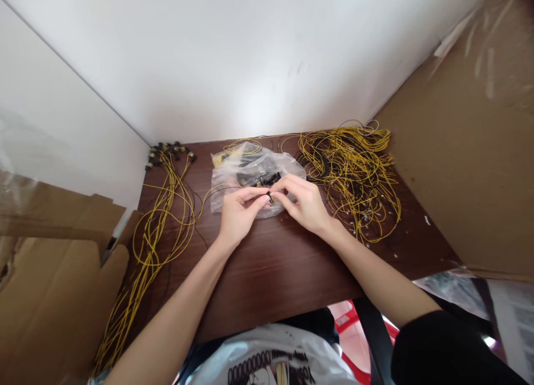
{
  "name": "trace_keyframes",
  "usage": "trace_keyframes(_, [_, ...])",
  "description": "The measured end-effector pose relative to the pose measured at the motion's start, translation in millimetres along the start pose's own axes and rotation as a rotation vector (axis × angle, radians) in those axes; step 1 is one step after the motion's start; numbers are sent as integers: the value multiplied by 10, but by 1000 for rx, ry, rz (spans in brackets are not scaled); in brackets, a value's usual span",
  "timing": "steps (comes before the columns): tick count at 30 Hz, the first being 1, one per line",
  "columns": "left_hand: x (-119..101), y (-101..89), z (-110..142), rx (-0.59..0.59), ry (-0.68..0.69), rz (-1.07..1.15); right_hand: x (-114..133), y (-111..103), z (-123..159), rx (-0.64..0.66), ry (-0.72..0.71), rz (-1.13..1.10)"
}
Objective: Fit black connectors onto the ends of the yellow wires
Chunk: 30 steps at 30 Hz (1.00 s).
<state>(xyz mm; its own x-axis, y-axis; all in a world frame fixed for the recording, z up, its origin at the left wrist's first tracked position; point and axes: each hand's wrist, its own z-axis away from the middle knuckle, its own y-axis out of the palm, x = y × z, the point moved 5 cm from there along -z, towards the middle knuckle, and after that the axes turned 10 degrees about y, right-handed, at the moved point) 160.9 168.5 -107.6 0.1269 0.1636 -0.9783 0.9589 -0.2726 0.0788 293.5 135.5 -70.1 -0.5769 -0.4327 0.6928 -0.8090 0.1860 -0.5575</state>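
Observation:
Over the front of a clear plastic bag [287, 161], my left hand [238, 213] and my right hand [303, 202] meet fingertip to fingertip. Both are closed in a pinch on a small black connector [269, 196], mostly covered by the fingers. A yellow wire and a black wire [217, 189] run leftward from behind my left hand, and seem to lead to the piece. Inside the open bag lie several small black and brass-coloured parts [272, 179], just beyond my fingers.
Left on the brown table [267, 279] lies a bundle of yellow wires [161, 223] with black connector ends [171, 150] at the back. A tangled heap of yellow and black wires [354, 179] sits right. Cardboard [463, 151] stands right, more cardboard [58, 285] left, a white wall [250, 57] behind.

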Motion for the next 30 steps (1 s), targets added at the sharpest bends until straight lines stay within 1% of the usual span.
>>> trace_keyframes(4, [19, -5, -11, 53, -99, 100, -34, -13, -28, 37, 53, -62])
trace_keyframes(8, [15, -25, -13, 68, -170, 154, -58, -33, -53, 70, 101, -93])
trace_keyframes(17, [8, -31, -13, 71, -192, 187, -64, -38, -63, 71, 151, -127])
trace_keyframes(25, [7, -53, -9, 86, -243, 239, -18, -36, -39, 53, 71, -88])
trace_keyframes(30, [3, -62, -12, 72, -221, 207, -15, -20, -17, 42, 32, -90])
